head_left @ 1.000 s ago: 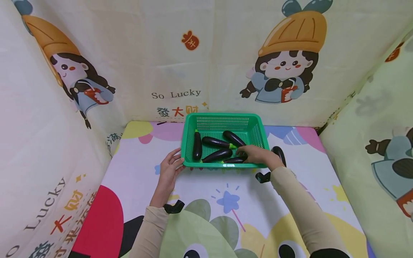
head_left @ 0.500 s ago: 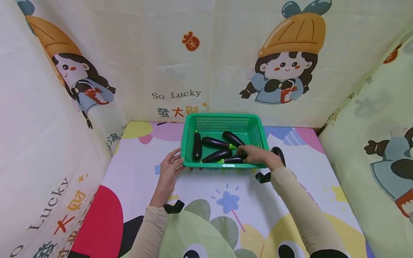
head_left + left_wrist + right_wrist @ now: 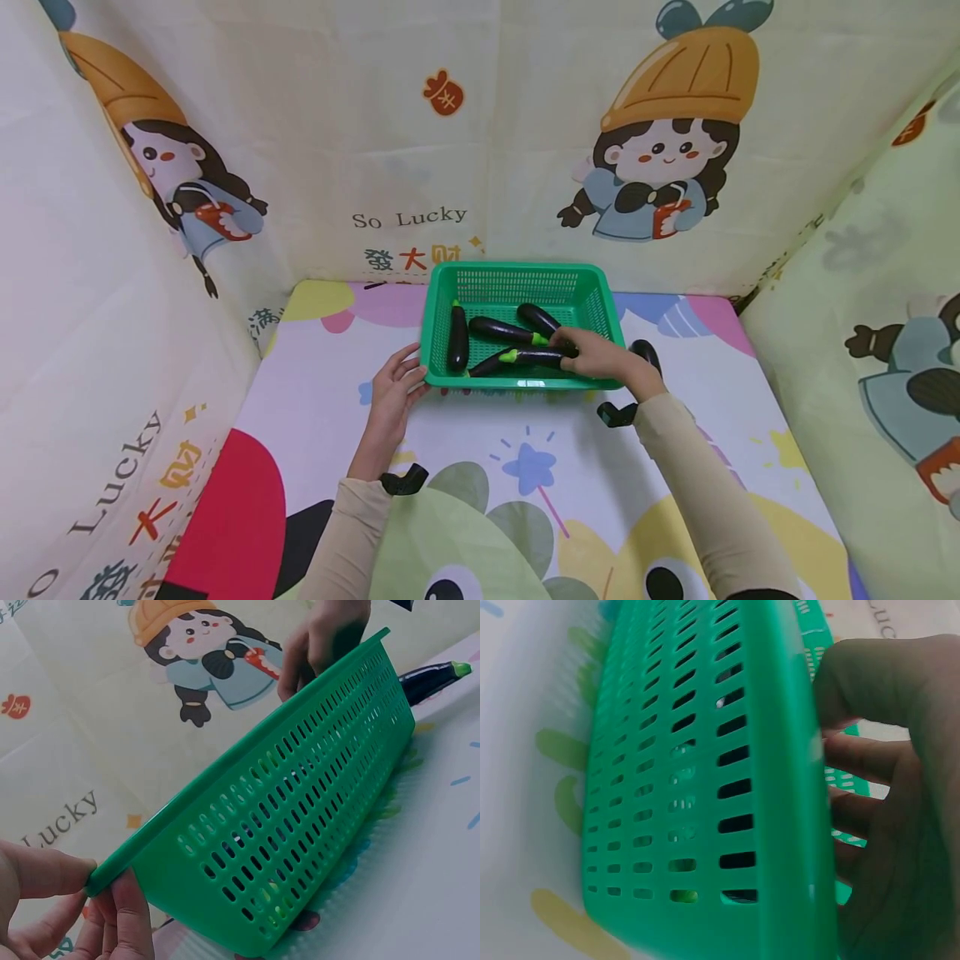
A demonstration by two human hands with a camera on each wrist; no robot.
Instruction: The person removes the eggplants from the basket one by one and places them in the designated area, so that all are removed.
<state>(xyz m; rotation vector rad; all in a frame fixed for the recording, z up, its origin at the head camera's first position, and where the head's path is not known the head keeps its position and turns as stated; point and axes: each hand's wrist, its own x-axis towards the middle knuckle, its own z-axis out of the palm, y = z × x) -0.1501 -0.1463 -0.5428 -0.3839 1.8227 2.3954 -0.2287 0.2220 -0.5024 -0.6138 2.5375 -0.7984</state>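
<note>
A green plastic basket (image 3: 525, 384) with slotted sides stands on the table, several dark purple eggplants inside it. My left hand (image 3: 392, 396) pinches the basket's rim at the near left corner, thumb above and fingers below in the left wrist view. Inside the basket, my right hand (image 3: 596, 353) grips the end of one eggplant (image 3: 536, 357), whose green cap points left. It lies over part of another eggplant (image 3: 487, 364). Others rest at the left wall (image 3: 425, 333), in the middle and farther back. The rim hides the held eggplant in the right wrist view.
One more eggplant (image 3: 646, 353) lies on the table outside the basket's right side, partly behind my right wrist. A patterned cloth (image 3: 450, 442) covers the table. Printed fabric walls (image 3: 525, 167) stand at the back and both sides.
The held eggplant has risen from near the basket's front wall and shifted slightly left and back, now overlapping its neighbour. My right hand has moved up with it; my left hand stays on the rim.
</note>
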